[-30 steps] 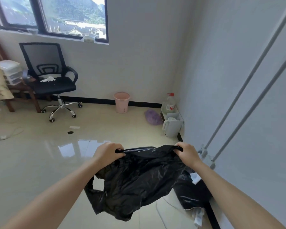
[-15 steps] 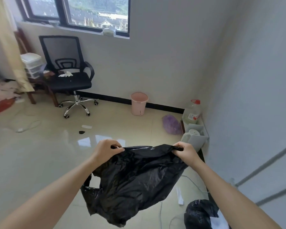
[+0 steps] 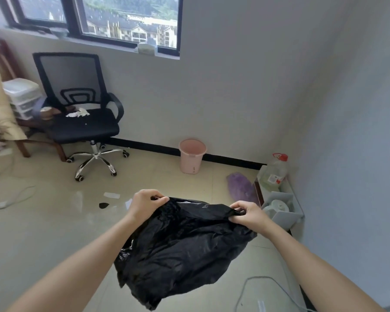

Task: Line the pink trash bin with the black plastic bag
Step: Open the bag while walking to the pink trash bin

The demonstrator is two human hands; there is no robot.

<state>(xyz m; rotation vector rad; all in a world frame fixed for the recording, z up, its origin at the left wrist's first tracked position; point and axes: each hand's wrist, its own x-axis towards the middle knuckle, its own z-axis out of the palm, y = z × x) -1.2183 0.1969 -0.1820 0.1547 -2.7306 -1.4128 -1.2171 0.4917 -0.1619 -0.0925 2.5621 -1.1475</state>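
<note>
A black plastic bag hangs crumpled in front of me, above the floor. My left hand pinches its top edge at the left, and my right hand pinches the same edge at the right. The bag's mouth is stretched between the two hands and slightly parted. The pink trash bin stands upright on the floor against the far wall, well beyond the bag, with nothing visible inside it.
A black office chair stands left of the bin under the window. A purple cloth, a plastic bottle and a white kettle lie along the right wall. Small scraps and a white cable lie on the tiled floor.
The view has moved closer to the far wall and the pink bin. Both hands keep their hold on the bag's top edge. A second black bag at the lower right has left the view.
</note>
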